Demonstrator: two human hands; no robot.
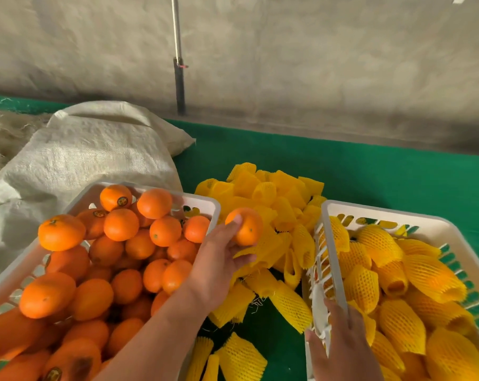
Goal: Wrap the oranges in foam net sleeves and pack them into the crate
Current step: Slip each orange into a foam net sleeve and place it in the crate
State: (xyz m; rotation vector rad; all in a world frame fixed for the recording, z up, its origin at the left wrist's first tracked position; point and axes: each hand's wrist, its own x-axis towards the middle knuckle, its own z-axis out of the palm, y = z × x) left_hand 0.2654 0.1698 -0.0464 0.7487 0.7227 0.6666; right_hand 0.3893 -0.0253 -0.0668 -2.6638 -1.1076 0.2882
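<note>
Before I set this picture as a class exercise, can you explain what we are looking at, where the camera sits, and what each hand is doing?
There is no machine: a person wears one camera on the head, looking down at two bare hands. The left hand holds a bare orange over a pile of yellow foam net sleeves on green cloth. The right hand grips the rim of the white crate of wrapped oranges. A second white crate of unwrapped oranges stands left, a woven sack behind it.

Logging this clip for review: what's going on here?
A person is packing oranges. The left hand holds a bare orange above the loose pile of yellow foam sleeves, beside the crate of unwrapped oranges. The right hand grips the rim of the crate of wrapped fruit.
</note>
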